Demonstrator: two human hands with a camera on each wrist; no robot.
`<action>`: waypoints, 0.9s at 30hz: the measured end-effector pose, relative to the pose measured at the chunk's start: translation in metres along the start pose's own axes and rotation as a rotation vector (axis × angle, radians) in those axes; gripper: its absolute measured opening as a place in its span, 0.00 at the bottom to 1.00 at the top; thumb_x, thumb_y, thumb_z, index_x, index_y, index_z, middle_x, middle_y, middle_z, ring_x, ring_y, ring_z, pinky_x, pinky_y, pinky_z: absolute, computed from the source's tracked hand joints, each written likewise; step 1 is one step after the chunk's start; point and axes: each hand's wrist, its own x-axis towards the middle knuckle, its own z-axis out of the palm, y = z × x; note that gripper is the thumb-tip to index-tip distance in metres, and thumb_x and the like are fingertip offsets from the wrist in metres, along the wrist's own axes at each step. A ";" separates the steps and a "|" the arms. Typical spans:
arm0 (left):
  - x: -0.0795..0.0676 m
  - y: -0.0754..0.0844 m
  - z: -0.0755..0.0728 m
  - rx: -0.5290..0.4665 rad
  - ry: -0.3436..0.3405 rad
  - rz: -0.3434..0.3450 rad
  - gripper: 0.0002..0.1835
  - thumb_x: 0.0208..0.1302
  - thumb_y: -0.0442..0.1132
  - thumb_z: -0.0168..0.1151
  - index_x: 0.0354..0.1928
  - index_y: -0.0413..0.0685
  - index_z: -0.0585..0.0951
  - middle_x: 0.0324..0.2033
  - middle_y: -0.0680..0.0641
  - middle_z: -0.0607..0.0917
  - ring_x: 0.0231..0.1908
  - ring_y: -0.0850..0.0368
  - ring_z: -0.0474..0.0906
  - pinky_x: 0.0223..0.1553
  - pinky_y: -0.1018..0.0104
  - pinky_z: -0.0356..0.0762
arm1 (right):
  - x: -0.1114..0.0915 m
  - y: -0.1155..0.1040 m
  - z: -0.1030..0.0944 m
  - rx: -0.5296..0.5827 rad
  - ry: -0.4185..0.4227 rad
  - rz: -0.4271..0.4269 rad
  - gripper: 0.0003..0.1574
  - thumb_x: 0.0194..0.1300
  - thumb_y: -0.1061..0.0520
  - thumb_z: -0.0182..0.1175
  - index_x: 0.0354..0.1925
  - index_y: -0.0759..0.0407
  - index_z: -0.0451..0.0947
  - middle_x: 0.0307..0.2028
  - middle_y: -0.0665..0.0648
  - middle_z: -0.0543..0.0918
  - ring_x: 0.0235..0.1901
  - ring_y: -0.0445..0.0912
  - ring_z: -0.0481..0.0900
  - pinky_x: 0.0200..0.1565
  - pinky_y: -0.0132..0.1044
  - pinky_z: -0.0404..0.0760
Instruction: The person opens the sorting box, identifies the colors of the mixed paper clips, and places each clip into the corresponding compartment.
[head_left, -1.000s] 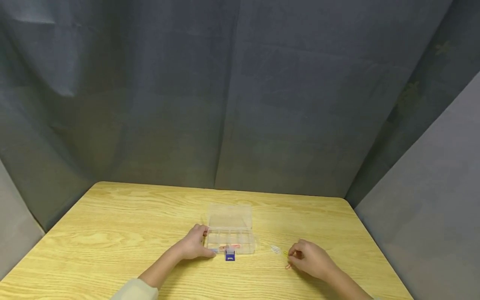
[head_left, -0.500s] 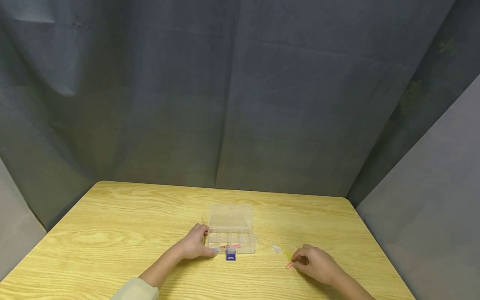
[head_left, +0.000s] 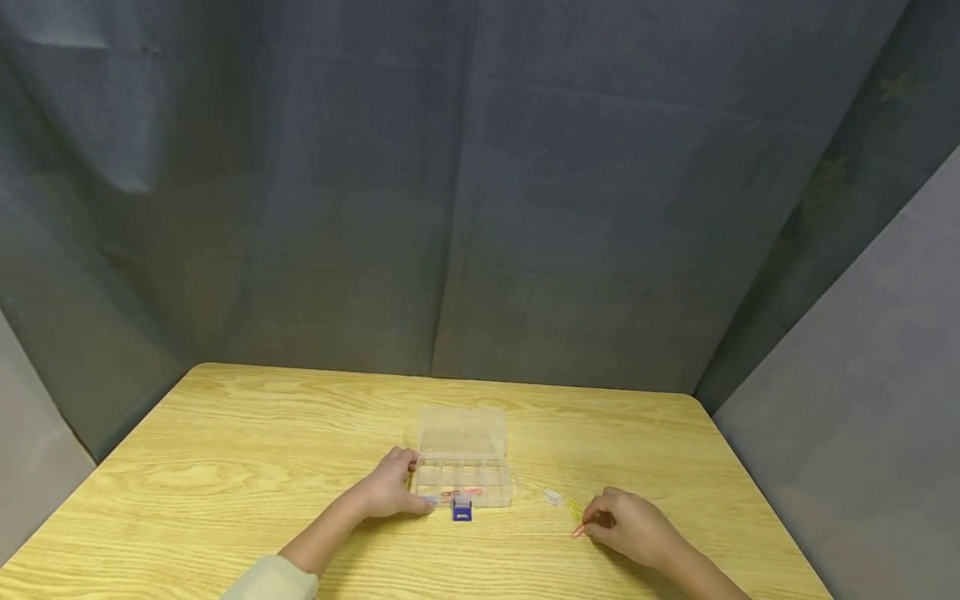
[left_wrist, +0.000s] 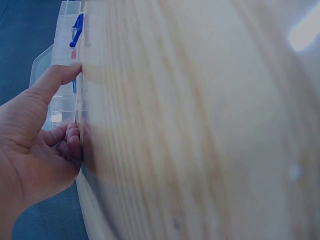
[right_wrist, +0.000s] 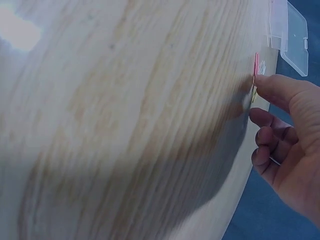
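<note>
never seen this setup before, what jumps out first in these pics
A clear plastic organizer box sits open near the middle of the wooden table, with a blue latch at its front edge. The left hand holds the box's left end, while the right hand presses on a pink paper clip beside a few loose clips to the box's right.

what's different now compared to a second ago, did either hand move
The right hand slid slightly right and toward the near table edge, dragging the pink paper clip under its fingers. The left hand stayed on the clear box; the white and yellow clips stayed put.
</note>
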 end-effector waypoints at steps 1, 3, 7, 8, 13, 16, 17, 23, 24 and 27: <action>0.000 0.000 0.000 -0.001 -0.002 0.002 0.40 0.45 0.46 0.74 0.56 0.34 0.66 0.46 0.43 0.69 0.45 0.51 0.66 0.47 0.53 0.71 | 0.000 0.000 0.000 0.001 -0.002 -0.002 0.03 0.56 0.53 0.66 0.32 0.48 0.83 0.25 0.39 0.73 0.23 0.30 0.65 0.25 0.26 0.69; -0.001 0.000 0.000 -0.006 -0.002 0.006 0.40 0.45 0.45 0.74 0.56 0.34 0.66 0.47 0.43 0.69 0.45 0.50 0.67 0.48 0.52 0.71 | 0.000 -0.001 0.000 0.004 -0.007 -0.007 0.04 0.56 0.53 0.66 0.33 0.49 0.83 0.25 0.40 0.74 0.23 0.29 0.65 0.25 0.26 0.69; 0.000 -0.001 0.000 -0.012 -0.008 0.012 0.40 0.45 0.45 0.74 0.56 0.34 0.66 0.47 0.42 0.69 0.45 0.50 0.67 0.48 0.52 0.71 | 0.000 -0.002 0.001 0.003 -0.013 -0.016 0.03 0.56 0.54 0.66 0.32 0.50 0.83 0.25 0.40 0.73 0.23 0.30 0.65 0.25 0.26 0.69; -0.001 0.000 0.000 -0.012 -0.009 0.013 0.39 0.45 0.45 0.74 0.56 0.34 0.66 0.47 0.42 0.69 0.45 0.50 0.67 0.48 0.52 0.71 | 0.000 -0.003 0.001 -0.001 -0.013 -0.016 0.02 0.56 0.55 0.66 0.31 0.50 0.83 0.24 0.40 0.73 0.22 0.30 0.64 0.24 0.26 0.68; -0.002 0.001 -0.001 -0.018 -0.008 0.017 0.39 0.45 0.44 0.74 0.56 0.33 0.66 0.46 0.42 0.69 0.45 0.50 0.66 0.47 0.52 0.71 | 0.001 -0.006 0.000 -0.019 -0.008 -0.019 0.02 0.55 0.55 0.66 0.29 0.49 0.82 0.23 0.40 0.71 0.21 0.30 0.63 0.23 0.26 0.67; -0.001 0.001 -0.001 -0.018 -0.007 0.015 0.39 0.45 0.44 0.74 0.55 0.33 0.66 0.46 0.43 0.69 0.45 0.50 0.66 0.47 0.53 0.71 | 0.002 -0.007 0.000 -0.015 -0.015 -0.019 0.02 0.55 0.55 0.66 0.28 0.49 0.81 0.23 0.39 0.71 0.21 0.30 0.63 0.23 0.26 0.67; -0.001 0.001 -0.001 -0.016 -0.007 0.013 0.39 0.45 0.44 0.74 0.55 0.33 0.66 0.46 0.43 0.69 0.45 0.50 0.66 0.47 0.53 0.71 | 0.003 -0.008 0.000 -0.012 -0.020 -0.020 0.02 0.56 0.55 0.66 0.28 0.48 0.81 0.23 0.39 0.72 0.21 0.30 0.63 0.24 0.26 0.67; -0.002 0.002 -0.001 -0.005 -0.003 0.017 0.38 0.45 0.45 0.74 0.55 0.35 0.67 0.46 0.43 0.69 0.44 0.51 0.66 0.47 0.54 0.71 | 0.006 -0.009 0.000 -0.015 -0.028 -0.016 0.04 0.57 0.55 0.65 0.27 0.46 0.78 0.23 0.39 0.73 0.22 0.30 0.64 0.24 0.26 0.68; -0.002 0.002 -0.001 -0.008 -0.003 0.022 0.37 0.45 0.44 0.74 0.54 0.34 0.67 0.46 0.42 0.69 0.44 0.51 0.66 0.46 0.53 0.71 | 0.007 -0.009 0.000 -0.017 -0.026 -0.016 0.05 0.57 0.55 0.65 0.27 0.46 0.78 0.23 0.39 0.73 0.22 0.30 0.64 0.24 0.26 0.68; -0.003 0.003 -0.002 -0.011 -0.006 0.035 0.37 0.46 0.43 0.74 0.54 0.33 0.67 0.46 0.42 0.68 0.44 0.50 0.65 0.46 0.53 0.70 | 0.010 -0.009 0.000 -0.014 -0.025 -0.012 0.05 0.57 0.55 0.64 0.26 0.47 0.78 0.23 0.40 0.73 0.22 0.30 0.65 0.24 0.27 0.68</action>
